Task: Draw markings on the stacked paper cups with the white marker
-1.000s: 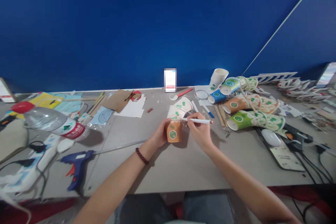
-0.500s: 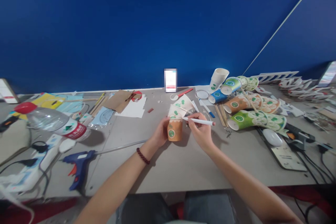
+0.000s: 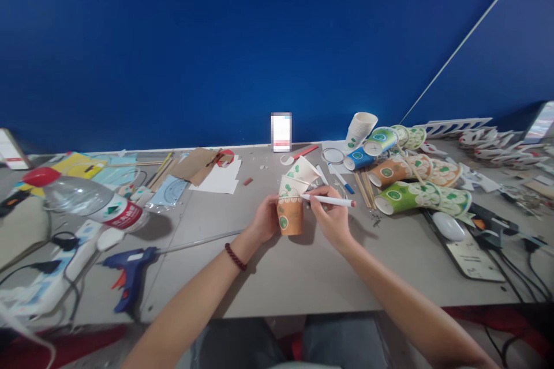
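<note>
My left hand [image 3: 265, 220] is closed around the left side of an orange paper cup [image 3: 291, 220], which has a white, green-patterned paper cup [image 3: 289, 187] at its upper end. Another white cup [image 3: 304, 169] leans off to the upper right of these, its mouth facing right. Between the fingers of my right hand [image 3: 331, 213] is a white marker [image 3: 331, 200] with a red end. The marker's tip points left at the orange cup's upper right edge; whether it touches cannot be made out.
A blue glue gun [image 3: 130, 271] and a plastic bottle [image 3: 90, 199] lie on the left. Rightward are a white cup stack [image 3: 361, 130], joined green cups [image 3: 422, 199], a blue marker [image 3: 341, 179] and a white mouse [image 3: 450, 226]. A phone [image 3: 281, 132] stands against the blue wall.
The orange cup has shifted slightly right and down in my left hand, and the white cups have moved a little with it. My right hand and marker stay nearly in place.
</note>
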The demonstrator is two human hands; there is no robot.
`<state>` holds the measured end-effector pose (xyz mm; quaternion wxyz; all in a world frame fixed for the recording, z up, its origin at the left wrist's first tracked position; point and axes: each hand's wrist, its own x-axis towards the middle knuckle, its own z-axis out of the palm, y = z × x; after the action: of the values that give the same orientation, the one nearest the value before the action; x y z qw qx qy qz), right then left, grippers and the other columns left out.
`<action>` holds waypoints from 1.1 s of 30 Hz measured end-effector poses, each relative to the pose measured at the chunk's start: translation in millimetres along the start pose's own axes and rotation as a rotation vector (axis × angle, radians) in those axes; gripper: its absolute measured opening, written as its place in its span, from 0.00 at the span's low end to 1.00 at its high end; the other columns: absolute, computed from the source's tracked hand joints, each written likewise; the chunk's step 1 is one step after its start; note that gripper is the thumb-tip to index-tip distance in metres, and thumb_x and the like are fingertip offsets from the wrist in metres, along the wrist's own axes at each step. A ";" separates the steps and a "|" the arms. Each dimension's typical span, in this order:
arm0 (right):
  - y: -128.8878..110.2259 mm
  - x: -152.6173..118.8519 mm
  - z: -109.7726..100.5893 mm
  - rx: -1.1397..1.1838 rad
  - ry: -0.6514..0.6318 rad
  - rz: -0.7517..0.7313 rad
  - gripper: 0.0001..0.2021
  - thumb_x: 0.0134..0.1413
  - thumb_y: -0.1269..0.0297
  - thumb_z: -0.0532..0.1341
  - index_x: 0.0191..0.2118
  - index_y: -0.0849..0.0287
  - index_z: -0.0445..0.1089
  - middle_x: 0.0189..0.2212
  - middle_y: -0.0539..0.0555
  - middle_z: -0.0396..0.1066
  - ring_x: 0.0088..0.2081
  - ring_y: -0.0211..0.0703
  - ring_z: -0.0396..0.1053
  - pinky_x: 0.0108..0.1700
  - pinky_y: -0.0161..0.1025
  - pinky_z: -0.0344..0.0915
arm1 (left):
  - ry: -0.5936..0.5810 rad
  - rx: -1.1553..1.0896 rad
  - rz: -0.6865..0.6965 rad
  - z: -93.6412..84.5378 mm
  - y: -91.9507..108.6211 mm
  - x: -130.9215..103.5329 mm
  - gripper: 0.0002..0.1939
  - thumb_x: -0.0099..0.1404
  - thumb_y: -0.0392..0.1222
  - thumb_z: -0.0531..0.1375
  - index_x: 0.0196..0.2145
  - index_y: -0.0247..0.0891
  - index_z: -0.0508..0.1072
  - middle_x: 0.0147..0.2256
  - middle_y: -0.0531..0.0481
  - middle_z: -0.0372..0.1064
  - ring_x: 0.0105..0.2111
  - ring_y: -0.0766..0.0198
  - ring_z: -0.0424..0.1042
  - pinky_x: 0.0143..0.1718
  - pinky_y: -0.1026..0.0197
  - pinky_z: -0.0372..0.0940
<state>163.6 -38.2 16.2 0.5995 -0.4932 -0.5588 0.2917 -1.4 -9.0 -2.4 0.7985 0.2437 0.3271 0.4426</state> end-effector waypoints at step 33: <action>9.0 2.0 -1.1 -0.077 0.007 -0.022 0.04 0.57 0.63 0.61 0.33 0.56 0.71 0.28 0.50 0.71 0.27 0.39 0.65 0.31 0.37 0.62 | -0.002 0.046 0.000 1.7 -3.8 0.3 0.17 0.56 0.46 0.67 0.40 0.32 0.78 0.38 0.42 0.79 0.38 0.55 0.76 0.45 0.57 0.65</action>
<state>166.8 -33.5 8.8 0.5851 -0.5106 -0.5731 0.2616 2.1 -10.8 -3.9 0.7930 0.2624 0.3366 0.4347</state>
